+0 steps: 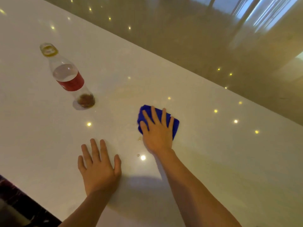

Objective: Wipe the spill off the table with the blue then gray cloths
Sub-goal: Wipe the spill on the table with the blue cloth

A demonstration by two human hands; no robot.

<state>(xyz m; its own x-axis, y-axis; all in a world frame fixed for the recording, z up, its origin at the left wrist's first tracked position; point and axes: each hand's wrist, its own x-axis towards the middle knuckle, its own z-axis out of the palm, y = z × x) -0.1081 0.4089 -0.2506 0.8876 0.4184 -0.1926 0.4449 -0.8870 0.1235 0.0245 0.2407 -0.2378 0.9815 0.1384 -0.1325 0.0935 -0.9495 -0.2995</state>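
Note:
A folded blue cloth (175, 124) lies on the white glossy table (213, 161) right of centre. My right hand (157, 131) presses flat on top of it, fingers spread, covering most of it. A faint yellowish smear of spill (127, 94) shows on the table beyond the cloth, and a small brownish drop (139, 138) sits just left of my right wrist. Flat on the bare table, nearer to me, rests my left hand (99, 167), fingers apart and empty. No gray cloth is in view.
A clear plastic bottle (68, 76) with a red label stands uncapped at the left, a little brown liquid in its bottom. The table's far edge (196, 74) runs diagonally; beyond it lies a shiny floor. A dark chair (14, 202) sits at the bottom left.

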